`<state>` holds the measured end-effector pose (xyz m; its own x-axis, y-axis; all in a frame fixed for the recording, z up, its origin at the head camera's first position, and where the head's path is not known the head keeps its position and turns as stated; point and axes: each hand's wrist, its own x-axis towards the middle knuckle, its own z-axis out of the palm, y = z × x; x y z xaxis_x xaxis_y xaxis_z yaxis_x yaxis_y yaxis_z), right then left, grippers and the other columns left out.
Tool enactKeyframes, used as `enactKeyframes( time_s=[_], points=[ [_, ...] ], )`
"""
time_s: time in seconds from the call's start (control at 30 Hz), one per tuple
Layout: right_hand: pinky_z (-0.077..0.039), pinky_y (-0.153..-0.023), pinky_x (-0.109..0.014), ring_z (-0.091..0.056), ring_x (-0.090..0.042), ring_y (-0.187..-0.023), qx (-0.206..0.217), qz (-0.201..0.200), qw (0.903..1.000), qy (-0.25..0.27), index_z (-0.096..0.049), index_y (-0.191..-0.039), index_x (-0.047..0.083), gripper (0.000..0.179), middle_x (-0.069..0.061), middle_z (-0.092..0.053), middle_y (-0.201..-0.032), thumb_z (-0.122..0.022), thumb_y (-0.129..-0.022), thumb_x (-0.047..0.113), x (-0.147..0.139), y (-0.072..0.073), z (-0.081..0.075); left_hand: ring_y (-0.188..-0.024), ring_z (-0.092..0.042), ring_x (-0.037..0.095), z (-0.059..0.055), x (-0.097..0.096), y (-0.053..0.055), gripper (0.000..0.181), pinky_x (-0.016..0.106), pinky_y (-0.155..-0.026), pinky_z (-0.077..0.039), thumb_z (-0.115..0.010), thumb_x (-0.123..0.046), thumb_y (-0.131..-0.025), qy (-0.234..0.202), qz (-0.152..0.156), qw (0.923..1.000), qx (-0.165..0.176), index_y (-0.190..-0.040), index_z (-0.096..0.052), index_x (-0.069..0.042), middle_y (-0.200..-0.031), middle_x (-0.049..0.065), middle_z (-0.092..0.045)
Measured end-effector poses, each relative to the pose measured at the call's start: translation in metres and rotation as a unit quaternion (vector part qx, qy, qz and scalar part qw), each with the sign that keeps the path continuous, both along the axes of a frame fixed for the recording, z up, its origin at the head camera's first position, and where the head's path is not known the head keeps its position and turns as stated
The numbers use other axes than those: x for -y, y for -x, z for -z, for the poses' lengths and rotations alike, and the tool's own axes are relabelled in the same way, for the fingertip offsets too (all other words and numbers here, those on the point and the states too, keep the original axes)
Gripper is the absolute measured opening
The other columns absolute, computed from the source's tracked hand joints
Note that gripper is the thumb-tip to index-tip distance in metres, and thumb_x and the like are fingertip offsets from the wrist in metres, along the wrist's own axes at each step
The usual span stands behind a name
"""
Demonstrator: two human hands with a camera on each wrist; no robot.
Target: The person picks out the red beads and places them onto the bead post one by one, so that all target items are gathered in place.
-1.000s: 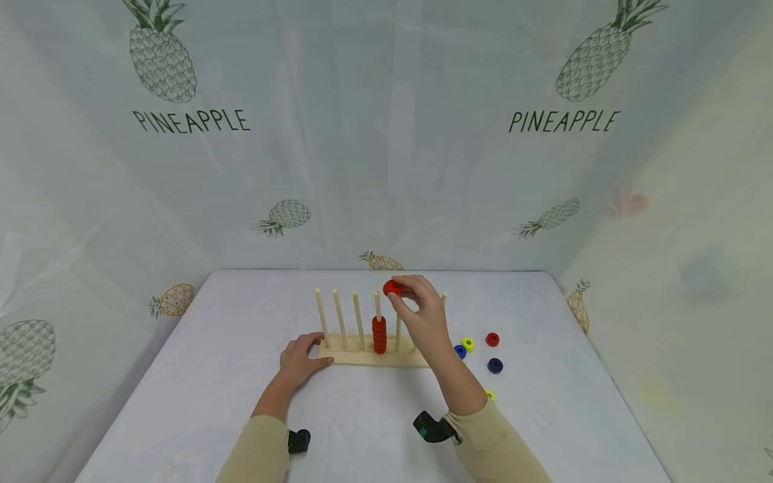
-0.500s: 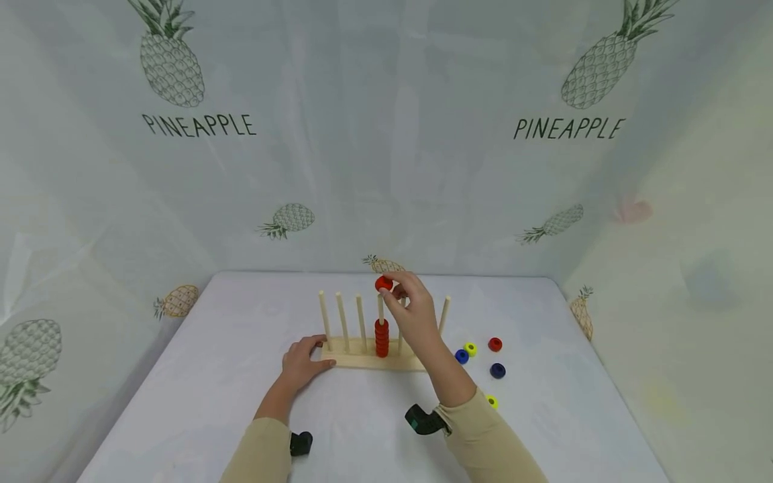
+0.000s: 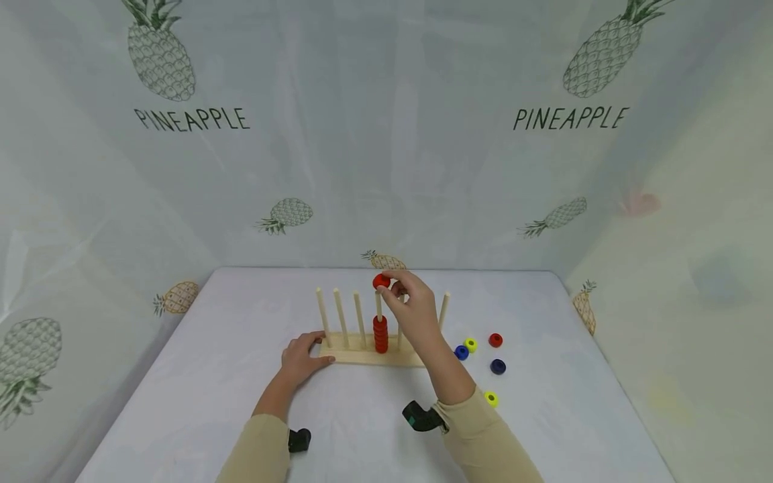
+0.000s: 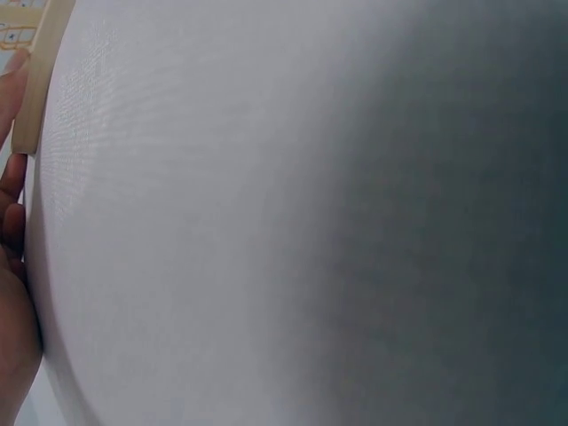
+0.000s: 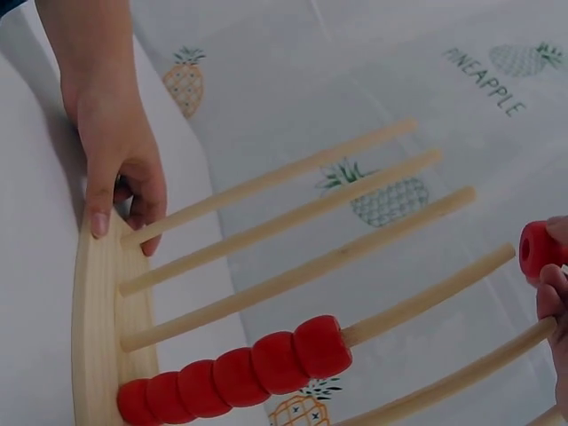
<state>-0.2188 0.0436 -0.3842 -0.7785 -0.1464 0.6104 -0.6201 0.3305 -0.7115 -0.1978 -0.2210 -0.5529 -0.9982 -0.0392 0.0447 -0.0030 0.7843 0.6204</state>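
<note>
My right hand (image 3: 413, 308) pinches a red bead (image 3: 381, 282) between thumb and fingers at the top of the fourth peg from the left. In the right wrist view the hole of that bead (image 5: 537, 253) faces the peg's tip, with a narrow gap between them. Several red beads (image 5: 235, 377) are stacked at the bottom of the same peg. My left hand (image 3: 298, 359) grips the left end of the wooden peg rack (image 3: 362, 358), thumb at the front and fingers behind. Only part of the left hand (image 4: 13, 302) shows in the left wrist view.
Right of the rack lie loose beads: blue (image 3: 461, 353), yellow (image 3: 470, 345), red (image 3: 496, 340), dark blue (image 3: 498, 366) and another yellow bead (image 3: 491, 399). Bare upright pegs (image 3: 341, 318) stand left of the stack. A pineapple-print curtain (image 3: 386, 134) hangs behind the white table (image 3: 211, 376).
My right hand has moved slightly left with the red bead, from right of the fourth peg to its top. The left hand stays on the rack's end.
</note>
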Motion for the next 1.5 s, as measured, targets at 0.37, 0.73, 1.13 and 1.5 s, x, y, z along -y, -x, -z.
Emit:
enactKeyframes(
  time_s=[0.37, 0.73, 1.13, 1.5],
  points=[
    [-0.050, -0.069, -0.030, -0.057, -0.012, -0.073, 0.010, -0.006, 0.9999, -0.004, -0.070, -0.115, 0.006, 0.026, 0.002, -0.063, -0.085, -0.072, -0.089, 0.010, -0.0026, -0.0004, -0.0051, -0.111, -0.050, 0.033, -0.0025, 0.0000, 0.0030, 0.063, 0.053, -0.088, -0.035, -0.080, -0.034, -0.080, 0.004, 0.004, 0.9999, -0.010, -0.133, -0.057, -0.008, -0.120, 0.009, -0.061],
    [-0.051, -0.068, -0.031, -0.057, -0.013, -0.074, 0.015, -0.010, 0.9998, 0.009, -0.071, -0.112, 0.005, 0.023, -0.001, -0.065, -0.089, -0.070, -0.089, 0.005, -0.0008, -0.0027, -0.0008, -0.112, -0.049, 0.035, -0.0010, 0.0009, -0.0032, 0.064, 0.054, -0.088, -0.034, -0.081, -0.033, -0.080, -0.004, 0.005, 0.9999, -0.011, -0.133, -0.057, -0.007, -0.120, 0.010, -0.061],
    [-0.052, -0.070, -0.041, -0.057, -0.015, -0.075, 0.026, -0.008, 0.9996, 0.002, -0.072, -0.107, 0.004, 0.020, -0.002, -0.065, -0.089, -0.073, -0.087, 0.007, -0.0005, -0.0040, -0.0013, -0.113, -0.050, 0.034, 0.0054, 0.0023, 0.0020, 0.064, 0.051, -0.086, -0.036, -0.080, -0.036, -0.080, 0.010, 0.005, 0.9999, -0.007, -0.134, -0.057, -0.009, -0.120, 0.008, -0.061],
    [-0.050, -0.069, -0.036, -0.055, -0.014, -0.076, 0.021, 0.000, 0.9996, -0.017, -0.073, -0.101, 0.006, 0.019, 0.001, -0.061, -0.083, -0.078, -0.083, 0.008, -0.0001, -0.0014, -0.0017, -0.113, -0.049, 0.034, 0.0034, 0.0017, 0.0030, 0.065, 0.052, -0.088, -0.035, -0.081, -0.035, -0.080, 0.005, 0.003, 1.0000, -0.001, -0.134, -0.057, -0.008, -0.120, 0.009, -0.061]
  ],
)
